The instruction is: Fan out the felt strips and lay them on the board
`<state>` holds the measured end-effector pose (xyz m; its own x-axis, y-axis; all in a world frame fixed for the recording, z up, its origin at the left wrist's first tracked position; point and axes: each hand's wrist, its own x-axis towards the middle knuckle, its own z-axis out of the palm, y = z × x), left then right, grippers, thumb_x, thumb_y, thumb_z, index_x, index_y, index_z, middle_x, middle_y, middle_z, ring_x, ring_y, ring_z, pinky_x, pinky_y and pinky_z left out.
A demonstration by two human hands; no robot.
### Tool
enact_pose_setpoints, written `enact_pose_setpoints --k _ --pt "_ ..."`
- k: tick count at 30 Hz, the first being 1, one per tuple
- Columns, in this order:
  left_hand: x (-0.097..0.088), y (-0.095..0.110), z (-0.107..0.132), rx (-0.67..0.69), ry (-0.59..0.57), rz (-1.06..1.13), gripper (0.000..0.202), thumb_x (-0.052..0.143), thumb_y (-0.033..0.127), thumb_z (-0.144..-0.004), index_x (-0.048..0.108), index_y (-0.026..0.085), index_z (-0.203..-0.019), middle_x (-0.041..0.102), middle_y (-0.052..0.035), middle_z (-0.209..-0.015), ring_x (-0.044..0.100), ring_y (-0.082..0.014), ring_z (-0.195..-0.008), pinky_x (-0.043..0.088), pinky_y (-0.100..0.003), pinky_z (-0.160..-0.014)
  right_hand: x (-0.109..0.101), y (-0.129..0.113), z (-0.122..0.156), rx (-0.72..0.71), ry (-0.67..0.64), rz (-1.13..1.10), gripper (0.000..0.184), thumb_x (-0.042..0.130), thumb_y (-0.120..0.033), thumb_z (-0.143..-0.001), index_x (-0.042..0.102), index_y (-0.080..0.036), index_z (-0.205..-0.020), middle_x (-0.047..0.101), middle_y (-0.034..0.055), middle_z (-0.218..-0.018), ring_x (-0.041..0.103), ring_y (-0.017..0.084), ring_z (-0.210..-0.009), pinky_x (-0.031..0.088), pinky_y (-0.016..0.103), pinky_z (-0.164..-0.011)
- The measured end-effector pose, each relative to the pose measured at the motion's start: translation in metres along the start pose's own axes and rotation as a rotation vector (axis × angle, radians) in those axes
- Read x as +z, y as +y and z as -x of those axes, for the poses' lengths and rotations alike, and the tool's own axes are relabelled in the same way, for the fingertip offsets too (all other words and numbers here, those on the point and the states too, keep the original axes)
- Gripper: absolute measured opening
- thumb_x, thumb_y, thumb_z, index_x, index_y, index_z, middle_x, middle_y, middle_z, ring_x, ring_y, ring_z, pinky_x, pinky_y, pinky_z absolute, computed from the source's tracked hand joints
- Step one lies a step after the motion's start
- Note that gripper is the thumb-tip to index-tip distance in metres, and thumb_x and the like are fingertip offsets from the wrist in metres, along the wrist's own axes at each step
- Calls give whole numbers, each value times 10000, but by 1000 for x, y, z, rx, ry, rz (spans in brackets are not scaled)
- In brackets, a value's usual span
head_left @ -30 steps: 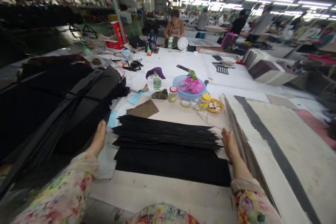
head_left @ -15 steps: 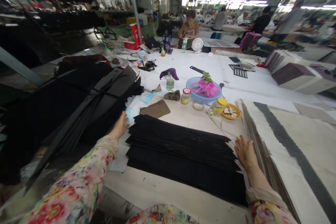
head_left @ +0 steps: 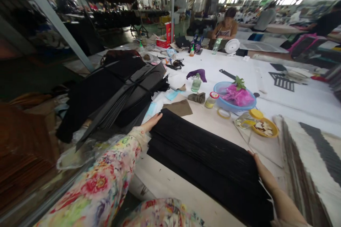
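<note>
A stack of black fabric pieces (head_left: 205,152) lies at a slant in front of me on the pale table, its layers fanned into steps along the near side. My left hand (head_left: 153,122) grips the far left end of the stack, with the fingers partly hidden by the cloth. At the opposite end, my right hand (head_left: 263,172) is closed on the right edge; most of its fingers are hidden behind the fabric. A brown fabric scrap (head_left: 179,108) lies just beyond the stack.
Tied bundles of dark cloth (head_left: 119,92) lie at left. Beyond the stack are a red-lidded jar (head_left: 211,100), a roll of tape (head_left: 223,113), a blue basin (head_left: 236,104) and a yellow-lidded jar (head_left: 253,115). Layered pale fabric (head_left: 301,149) stands at right. A person (head_left: 226,26) sits across the table.
Both hands have come in from beside the stack and taken hold of its ends. The stack now lies more slanted, its layers closer together. The view has turned left.
</note>
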<state>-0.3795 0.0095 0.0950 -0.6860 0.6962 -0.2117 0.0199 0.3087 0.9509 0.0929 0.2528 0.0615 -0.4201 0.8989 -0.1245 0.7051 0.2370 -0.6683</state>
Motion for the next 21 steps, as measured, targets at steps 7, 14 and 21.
enact_pose_setpoints --k 7,14,21 --pt "18 12 82 604 -44 -625 484 493 396 -793 442 166 -1216 460 -96 -1271 387 -210 -1196 262 -365 -1027 24 -84 25 -526 60 409 821 429 -649 -705 294 -137 -1332 300 176 -1385 263 309 -1277 249 490 -1023" --pt "99 -22 194 902 -478 -1046 644 539 421 -776 280 216 -1330 376 -68 -1357 276 -211 -1266 163 -424 -1049 121 -144 56 -824 -64 612 855 467 -610 -706 161 -175 -1375 179 162 -1436 143 299 -1315 155 514 -1024" --pt "112 -45 187 915 -386 -1271 764 629 368 -727 213 240 -1355 262 -64 -1419 172 -247 -1303 163 -487 -1018 108 -151 4 -724 -118 684 880 449 -656 -683 199 -158 -1364 270 187 -1391 234 315 -1281 192 512 -1003"
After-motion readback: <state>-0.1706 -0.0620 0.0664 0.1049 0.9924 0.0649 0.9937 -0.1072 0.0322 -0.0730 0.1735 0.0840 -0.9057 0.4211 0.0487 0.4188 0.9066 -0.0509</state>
